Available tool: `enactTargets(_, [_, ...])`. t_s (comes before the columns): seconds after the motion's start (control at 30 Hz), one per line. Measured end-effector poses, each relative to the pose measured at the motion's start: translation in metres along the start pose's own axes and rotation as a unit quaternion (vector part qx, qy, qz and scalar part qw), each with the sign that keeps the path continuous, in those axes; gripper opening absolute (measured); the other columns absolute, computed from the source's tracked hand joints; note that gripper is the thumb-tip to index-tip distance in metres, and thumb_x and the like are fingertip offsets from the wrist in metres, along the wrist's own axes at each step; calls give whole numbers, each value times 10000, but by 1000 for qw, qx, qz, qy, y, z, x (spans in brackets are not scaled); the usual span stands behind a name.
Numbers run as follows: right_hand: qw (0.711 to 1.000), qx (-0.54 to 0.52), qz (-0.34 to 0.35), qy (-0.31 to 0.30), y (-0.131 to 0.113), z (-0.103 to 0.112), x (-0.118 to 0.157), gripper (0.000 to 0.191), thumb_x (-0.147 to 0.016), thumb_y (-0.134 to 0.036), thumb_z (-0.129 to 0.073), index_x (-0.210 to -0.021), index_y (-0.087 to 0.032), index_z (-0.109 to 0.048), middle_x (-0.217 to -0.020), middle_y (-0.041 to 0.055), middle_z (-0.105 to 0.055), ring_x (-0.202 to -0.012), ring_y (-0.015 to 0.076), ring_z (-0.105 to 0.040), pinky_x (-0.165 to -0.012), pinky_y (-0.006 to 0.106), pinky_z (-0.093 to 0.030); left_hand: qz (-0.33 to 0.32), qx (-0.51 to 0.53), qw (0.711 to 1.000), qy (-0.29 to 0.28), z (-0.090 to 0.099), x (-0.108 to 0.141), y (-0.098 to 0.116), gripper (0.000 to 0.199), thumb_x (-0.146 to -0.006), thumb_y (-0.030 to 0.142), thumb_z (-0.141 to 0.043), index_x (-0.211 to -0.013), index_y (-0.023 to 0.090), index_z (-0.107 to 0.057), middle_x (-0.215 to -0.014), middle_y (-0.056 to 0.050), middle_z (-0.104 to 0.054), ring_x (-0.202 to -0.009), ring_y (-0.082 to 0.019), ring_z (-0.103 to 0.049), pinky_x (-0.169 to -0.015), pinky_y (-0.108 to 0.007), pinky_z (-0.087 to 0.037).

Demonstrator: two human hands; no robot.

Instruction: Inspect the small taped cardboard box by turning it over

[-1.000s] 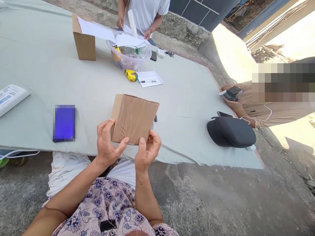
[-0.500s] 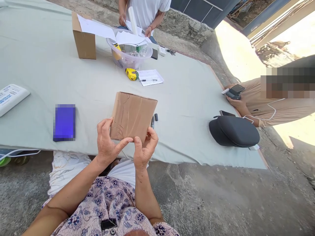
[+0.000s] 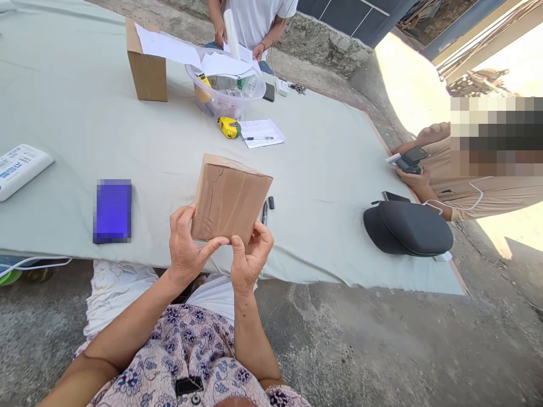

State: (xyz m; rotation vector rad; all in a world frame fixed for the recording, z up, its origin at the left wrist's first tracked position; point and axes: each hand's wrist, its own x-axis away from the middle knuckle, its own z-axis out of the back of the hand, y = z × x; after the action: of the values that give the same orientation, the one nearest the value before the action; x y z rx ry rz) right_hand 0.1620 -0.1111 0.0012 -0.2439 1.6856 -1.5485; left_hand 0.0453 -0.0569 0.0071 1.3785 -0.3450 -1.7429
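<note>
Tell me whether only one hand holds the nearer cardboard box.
No, the left hand and right hand both hold the nearer box.

Box (image 3: 233,198) was brown cardboard, matt, with pale streaks on its face; creases or tape, couldn't tell. Carton (image 3: 149,78) was cardboard too, smooth and matt; sheet (image 3: 169,48) on it was white paper. Tablecloth (image 3: 331,164) was matt fabric, lightly wrinkled. Basin (image 3: 232,107) was translucent plastic with a slight sheen; bottles (image 3: 227,83) inside were clear, glossy plastic. Tape measure (image 3: 228,128) had a smooth yellow plastic shell. Notepad (image 3: 263,132) was matt paper. Marker (image 3: 265,213) looked like black plastic. Case (image 3: 413,229) was smooth, matt black. Purple item (image 3: 113,210) was pixelated, finish unreadable. Shirt (image 3: 195,333) was printed cloth. Floor (image 3: 339,339) was rough, matt concrete.
</note>
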Motion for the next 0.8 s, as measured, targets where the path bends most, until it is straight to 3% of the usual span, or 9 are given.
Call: enactTargets(0.8, [1000, -7, -17, 2, 1, 1, 1, 390, -887, -413, -669, -1216, -271, -516, -1165, 56, -539, -1097, 183, -589, -975, 395, -529, 8, -7, 1000, 1, -2, 2, 0, 810, -779, 721, -689, -1366, 215, -455, -1222, -141, -574, -1154, -274, -598, -897, -409, -552])
